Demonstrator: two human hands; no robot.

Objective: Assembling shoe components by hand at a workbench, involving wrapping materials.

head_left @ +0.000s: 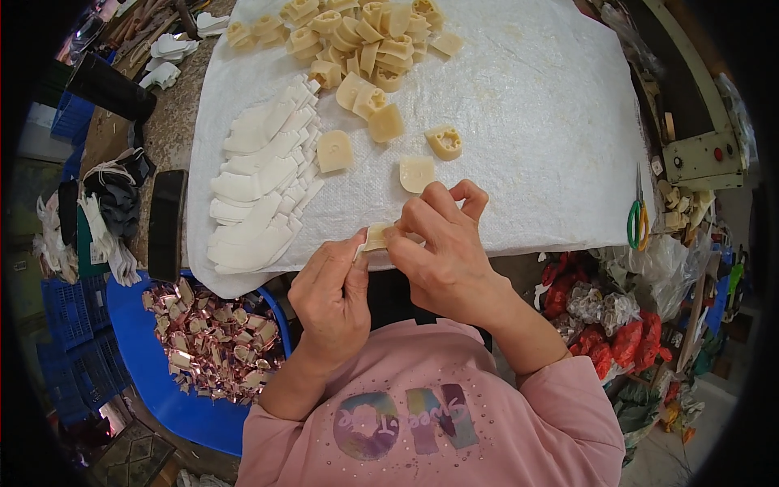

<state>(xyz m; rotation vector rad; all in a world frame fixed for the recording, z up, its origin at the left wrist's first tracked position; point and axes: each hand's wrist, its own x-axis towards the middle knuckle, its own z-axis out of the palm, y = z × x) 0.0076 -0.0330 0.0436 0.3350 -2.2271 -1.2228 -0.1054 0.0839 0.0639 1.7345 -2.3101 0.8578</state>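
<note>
A cream plastic cap (376, 238) sits between the hands over the cloth's near edge, its visible length running roughly left to right. The left hand (331, 294) pinches its left end, thumb against fingers; the right hand's (442, 250) fingertips press the other—both equally near. A loose square-faced cap (416, 174) lies just beyond the right knuckles, white curved strips (258, 183) farther left.

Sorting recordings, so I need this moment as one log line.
left hand: gripping beige piece | right hand: on same piece | sheet: white strips left, beige pile far side, scissors right edge
</note>
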